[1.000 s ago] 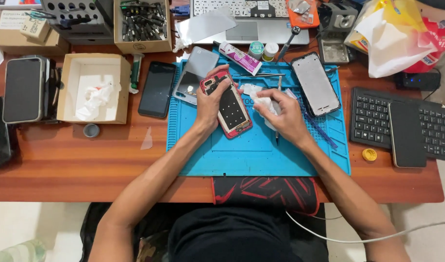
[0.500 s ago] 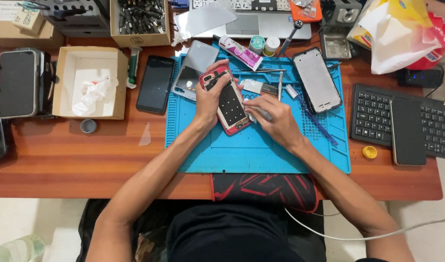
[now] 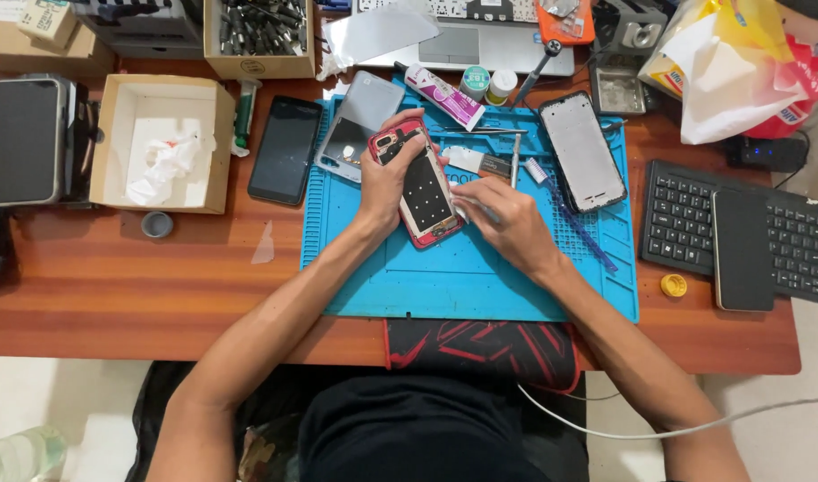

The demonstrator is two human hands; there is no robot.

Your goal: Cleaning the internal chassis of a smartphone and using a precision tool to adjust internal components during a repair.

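Hands meet over a blue work mat that lies on a brown wooden desk, seen from the head camera looking straight down. The left hand is clasped round the left edge of an opened phone with a red frame, thumb and fingers wrapped about its far end, so the phone sits tilted on the mat with its dark inner board facing up. The right hand is closed round a thin pale tool, whose tip touches the phone's right edge near its near corner.

Just to the left of the held phone, partly under it, lies a grey phone back. Further left, off the mat, a black phone lies flat, and beyond it an open cardboard box holds crumpled white tissue. On the right part of the mat rests another phone frame with a grey inside. At the far edge of the mat lies a white and pink tube. Well to the right, a black keyboard carries a dark phone, with a small yellow cap beside its near edge.
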